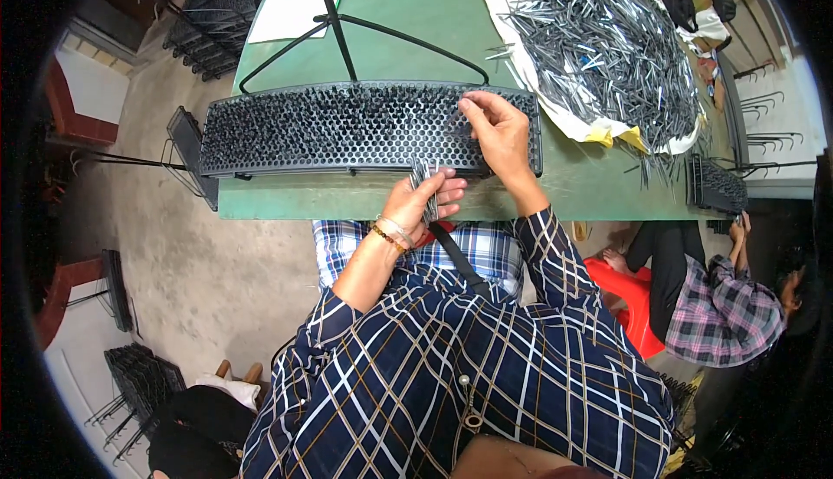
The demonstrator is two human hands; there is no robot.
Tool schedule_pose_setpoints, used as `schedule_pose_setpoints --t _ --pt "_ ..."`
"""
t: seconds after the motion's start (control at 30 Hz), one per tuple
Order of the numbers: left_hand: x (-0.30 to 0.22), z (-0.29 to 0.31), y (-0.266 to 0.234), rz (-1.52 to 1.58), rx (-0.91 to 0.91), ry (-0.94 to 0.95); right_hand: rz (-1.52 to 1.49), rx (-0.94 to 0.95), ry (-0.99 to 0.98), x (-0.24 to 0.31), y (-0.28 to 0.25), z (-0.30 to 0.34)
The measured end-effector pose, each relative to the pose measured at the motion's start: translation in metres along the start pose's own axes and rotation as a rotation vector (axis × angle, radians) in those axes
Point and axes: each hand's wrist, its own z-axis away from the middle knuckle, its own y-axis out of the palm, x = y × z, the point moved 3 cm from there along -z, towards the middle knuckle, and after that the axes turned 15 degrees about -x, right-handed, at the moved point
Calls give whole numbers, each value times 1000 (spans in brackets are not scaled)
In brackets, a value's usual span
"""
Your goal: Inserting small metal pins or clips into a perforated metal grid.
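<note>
A long, black, slightly curved perforated panel [382, 136] lies across the near part of the green table, a thin black rod frame [350, 62] rising behind it. Dark pins stand in many holes, most densely toward the left and middle. My left hand [403, 206], palm up just below the panel's near edge, holds a small bundle of thin grey pins [424, 180] under its thumb. Over the panel's right part, my right hand [503, 136] is closed with thumb and forefinger pinched together. Whatever sits between those fingertips is too small to make out.
A big heap of grey pins [599, 49] lies on a white sack [512, 41] at the table's right. White paper [291, 10] with a pen is at the far left. Another person [724, 305] sits at right by a red stool [625, 297]. More black racks [217, 23] stand around.
</note>
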Motion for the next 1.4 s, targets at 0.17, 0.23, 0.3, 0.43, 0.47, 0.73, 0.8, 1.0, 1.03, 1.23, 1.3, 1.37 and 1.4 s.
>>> schedule_pose_setpoints --t 0.17,0.23,0.3,0.43,0.47,0.73,0.8,1.0,1.03,1.23,1.3,1.37,1.4 --pt "-2 -1 -1 17 35 -34 79 -44 -122 -4 10 -8" --pt "-2 2 -3 14 31 -29 67 -62 -145 -1 12 -7" --pt "-1 2 -3 10 28 -36 92 -57 -182 -1 12 -6" --pt "5 0 -1 7 36 -55 163 -74 -322 2 4 -4" --pt "6 0 -1 7 35 -55 163 -73 -321 4 3 -2" --pt "3 0 -1 14 35 -48 165 -13 -382 9 8 -4" --pt "2 0 -1 11 32 -49 164 -8 -417 8 9 -5" --pt "2 1 -3 18 35 -65 219 58 -524 5 12 -5" --pt "2 1 -3 23 36 -67 236 79 -513 3 13 -4" --pt "2 1 -2 21 29 -70 222 53 -556 3 13 -1" --pt "3 1 -2 20 33 -69 219 53 -533 3 14 0" --pt "3 1 -1 19 39 -69 217 53 -512 2 14 1" --pt "3 1 -2 19 38 -69 221 56 -516 2 16 2"
